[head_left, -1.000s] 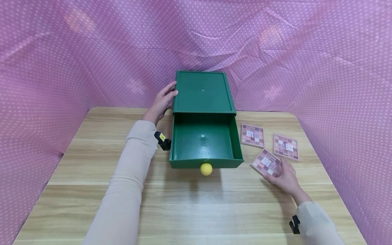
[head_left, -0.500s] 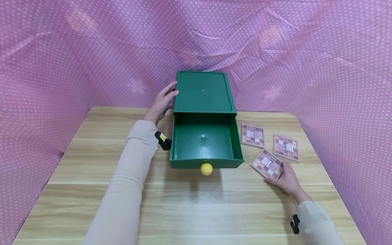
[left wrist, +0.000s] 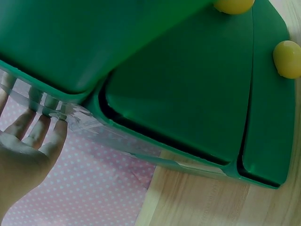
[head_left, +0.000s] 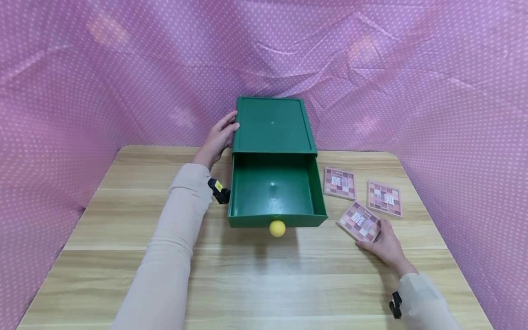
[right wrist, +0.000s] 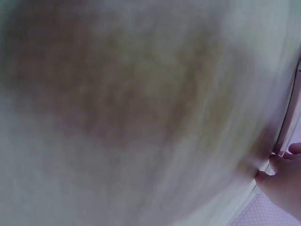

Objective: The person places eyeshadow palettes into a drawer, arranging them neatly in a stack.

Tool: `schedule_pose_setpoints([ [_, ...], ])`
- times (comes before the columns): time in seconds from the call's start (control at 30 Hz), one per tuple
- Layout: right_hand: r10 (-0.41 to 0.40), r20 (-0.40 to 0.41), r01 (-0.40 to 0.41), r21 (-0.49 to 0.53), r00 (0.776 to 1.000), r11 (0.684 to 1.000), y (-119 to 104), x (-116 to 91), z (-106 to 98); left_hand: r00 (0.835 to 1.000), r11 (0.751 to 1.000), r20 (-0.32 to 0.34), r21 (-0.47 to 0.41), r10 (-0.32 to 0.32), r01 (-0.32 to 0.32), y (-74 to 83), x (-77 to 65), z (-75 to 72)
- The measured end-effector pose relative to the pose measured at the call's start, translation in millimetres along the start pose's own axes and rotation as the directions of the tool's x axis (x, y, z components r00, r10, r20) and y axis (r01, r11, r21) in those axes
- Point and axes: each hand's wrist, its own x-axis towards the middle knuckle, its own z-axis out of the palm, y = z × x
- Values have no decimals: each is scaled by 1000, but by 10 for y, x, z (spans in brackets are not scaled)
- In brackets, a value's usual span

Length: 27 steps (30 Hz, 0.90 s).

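A green drawer cabinet stands mid-table with its top drawer pulled out, the drawer's inside bare. My left hand rests on the cabinet's left side, its fingers extended. In the left wrist view, the fingers touch the clear side panel, and two lower drawers are closed. My right hand grips the near-right corner of a pink eyeshadow palette between thumb and fingers. Close to it lie two similar palettes, one at the left and one at the right. The right wrist view is mostly blurred.
A round yellow knob sticks out from the top drawer's front. Lower knobs show in the left wrist view. The wooden table is bordered behind and at both sides by pink dotted cloth.
My right fingers have drawn back slightly from the palette's face to its edge. The left hand, the cabinet and the other two palettes stay where they were.
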Motion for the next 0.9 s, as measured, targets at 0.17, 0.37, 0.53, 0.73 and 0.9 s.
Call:
schedule_pose_setpoints([
  [0.17,23,-41,-22,19,999,1000,-11,-30,37,1000,1000,-6,-3,2,-2,-13,7,-4],
  [0.37,60,-65,-57,45,996,997,-54,-52,52,1000,1000,-7,-14,7,-7,-13,20,-4],
  [0.53,67,-57,-64,59,996,996,-114,-71,35,1000,1000,-6,-20,4,-4,-8,24,-8],
  [0.73,65,-64,-61,67,996,996,-219,-74,3,1000,1000,-2,-22,1,-1,-9,34,-18],
  [0.9,80,-66,-74,77,995,994,-380,-61,-77,1000,1000,7,-17,3,-3,-7,44,-30],
])
